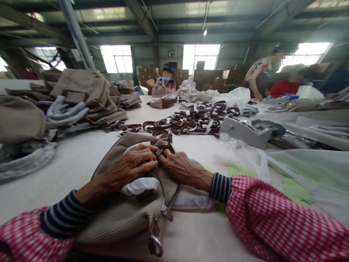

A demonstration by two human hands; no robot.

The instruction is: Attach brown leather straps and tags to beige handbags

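A taupe ribbed handbag (117, 223) lies on its side on the white table in front of me. Its metal zipper (163, 198) is partly open, with a brown pull tab (169, 216) near the close end and a silver ring (156, 246) at the corner. White wrapping (140, 186) covers part of its handle. My left hand (137, 162) grips the bag's top edge, fingers bent. Close against it, my right hand (181, 169) pinches the far end of the opening beside a brown strap piece (163, 145). The right fingertips are partly hidden inside the bag.
Brown coiled straps (196, 122) spread across the table beyond the bag. Stacked taupe bags (81, 87) rise at left. At right are a grey box (245, 131), clear plastic sheets (313, 171) and green paper (297, 191). People work at the far side, one with a handbag (159, 90).
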